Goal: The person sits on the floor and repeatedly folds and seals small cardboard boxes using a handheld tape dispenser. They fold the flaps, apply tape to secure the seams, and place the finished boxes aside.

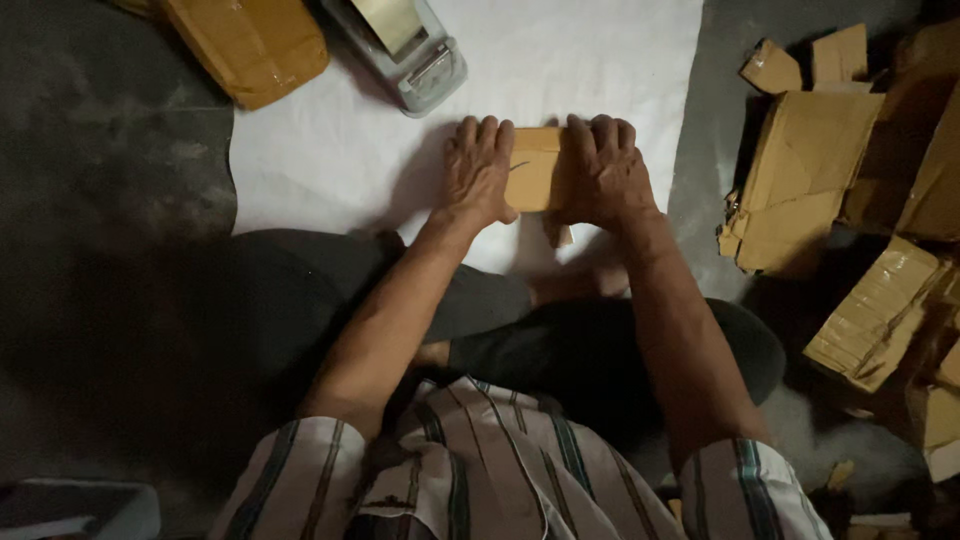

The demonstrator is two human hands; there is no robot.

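A small brown cardboard piece lies on a white sheet spread on the floor in front of my crossed legs. My left hand presses flat on its left side, fingers pointing away from me. My right hand covers its right side in the same way. Only the middle strip of the cardboard shows between the two hands; its ends are hidden under my palms.
A grey tape dispenser sits at the sheet's far edge, beside a brown taped parcel at the top left. Several flattened cardboard boxes are piled on the dark floor at the right.
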